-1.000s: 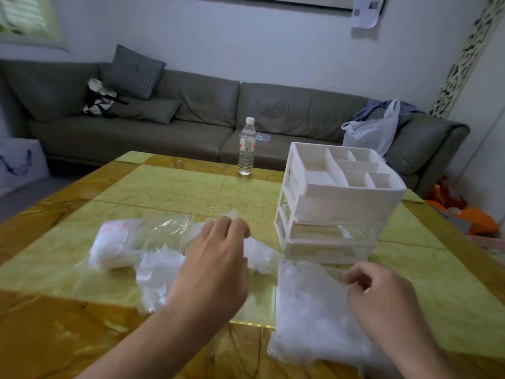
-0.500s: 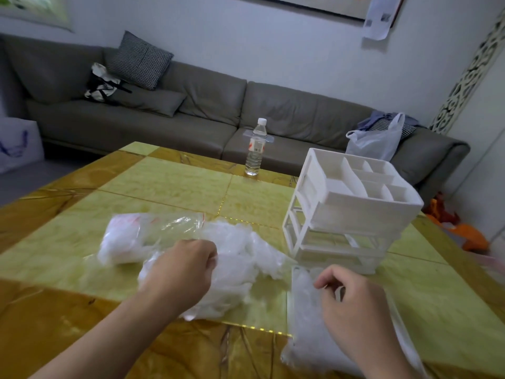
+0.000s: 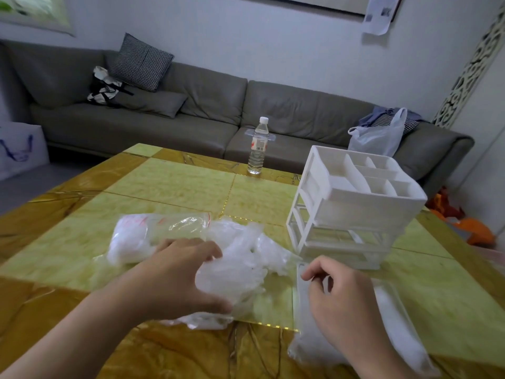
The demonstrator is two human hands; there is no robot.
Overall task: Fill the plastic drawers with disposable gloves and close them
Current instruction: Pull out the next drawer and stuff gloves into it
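The left hand (image 3: 175, 277) grips a clump of gloves (image 3: 240, 266). The right hand (image 3: 341, 299) pinches the drawer (image 3: 393, 318) rim, near the white organizer (image 3: 355, 203).

Dim, soft indoor light, glare on the table (image 3: 175, 184), wide-angle bending, slight blur

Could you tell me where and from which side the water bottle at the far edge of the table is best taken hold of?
Grip the water bottle around its ribbed lower body, below the label, coming in level from the near side. It stands upright and alone at the table's far edge, so a side wrap looks steadier than pinching the small cap. The white drawer unit stands well to its right.
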